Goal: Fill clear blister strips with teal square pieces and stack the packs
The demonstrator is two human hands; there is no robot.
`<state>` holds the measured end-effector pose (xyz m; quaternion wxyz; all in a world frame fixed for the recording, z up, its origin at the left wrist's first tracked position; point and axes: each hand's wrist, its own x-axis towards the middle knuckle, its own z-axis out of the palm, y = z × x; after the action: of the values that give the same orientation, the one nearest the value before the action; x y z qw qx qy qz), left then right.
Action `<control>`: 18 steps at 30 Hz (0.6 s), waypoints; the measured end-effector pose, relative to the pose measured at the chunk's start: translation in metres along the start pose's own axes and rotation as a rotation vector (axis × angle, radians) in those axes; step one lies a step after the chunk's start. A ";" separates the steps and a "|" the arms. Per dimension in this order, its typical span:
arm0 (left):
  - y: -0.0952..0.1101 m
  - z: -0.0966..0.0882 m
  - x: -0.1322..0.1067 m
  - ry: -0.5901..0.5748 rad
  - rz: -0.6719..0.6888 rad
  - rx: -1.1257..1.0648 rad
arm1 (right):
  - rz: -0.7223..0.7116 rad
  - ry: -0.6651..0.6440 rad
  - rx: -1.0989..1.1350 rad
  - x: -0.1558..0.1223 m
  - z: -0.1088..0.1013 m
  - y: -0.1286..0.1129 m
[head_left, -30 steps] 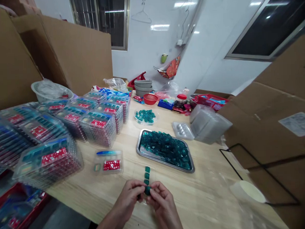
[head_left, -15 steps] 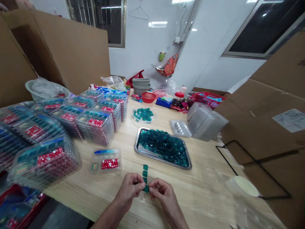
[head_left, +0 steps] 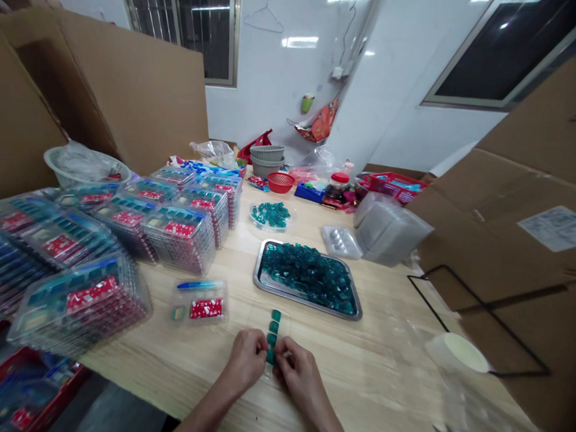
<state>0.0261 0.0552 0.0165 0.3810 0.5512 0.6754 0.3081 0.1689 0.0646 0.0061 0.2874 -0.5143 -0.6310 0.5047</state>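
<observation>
My left hand [head_left: 246, 362] and my right hand [head_left: 298, 374] meet at the near part of the pale wooden table [head_left: 170, 365]. Both pinch the lower end of a transparent plastic strip [head_left: 273, 336] carrying a row of small teal square pieces. My fingers hide its lowest pieces. Beyond the hands lies a metal tray [head_left: 291, 293] heaped with loose teal pieces [head_left: 309, 275]. To the left sits an open plastic clamshell pack [head_left: 200, 304] with a red card and a blue pen-like item inside.
Stacked clamshell packs with red labels [head_left: 182, 238] fill the table's left side. A small dish of teal pieces [head_left: 270, 215] stands farther back, with baskets and jars behind it. Stacked plastic trays [head_left: 387, 231] stand on the right, before cardboard sheets [head_left: 506, 233].
My hands have drawn closer together on the strip, and my fingers now cover more of its lower end. The view has shifted slightly; the objects on the table have not visibly moved.
</observation>
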 end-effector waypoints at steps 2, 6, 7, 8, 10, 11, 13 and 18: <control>-0.001 0.003 0.002 0.020 0.005 0.055 | -0.023 0.008 -0.074 0.002 0.001 -0.002; 0.004 0.005 0.004 -0.015 0.051 0.200 | -0.073 0.054 -0.298 0.005 0.001 -0.006; 0.007 0.004 0.003 -0.037 0.066 0.237 | -0.079 0.067 -0.353 0.005 0.002 -0.008; 0.010 0.003 0.003 -0.057 0.077 0.269 | -0.081 0.077 -0.400 0.005 0.002 -0.010; 0.015 0.002 0.001 -0.085 0.084 0.313 | -0.087 0.095 -0.467 0.005 0.004 -0.015; 0.016 0.002 0.000 -0.090 0.082 0.321 | -0.093 0.102 -0.489 0.005 0.005 -0.016; 0.017 0.000 -0.001 -0.083 0.079 0.295 | -0.112 0.109 -0.495 0.005 0.004 -0.017; 0.015 -0.016 0.002 -0.075 -0.084 -0.294 | -0.067 0.058 -0.247 0.001 -0.006 -0.007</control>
<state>0.0193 0.0602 0.0370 0.4951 0.4716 0.6308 0.3669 0.1710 0.0680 0.0140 0.2567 -0.5387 -0.6966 0.3982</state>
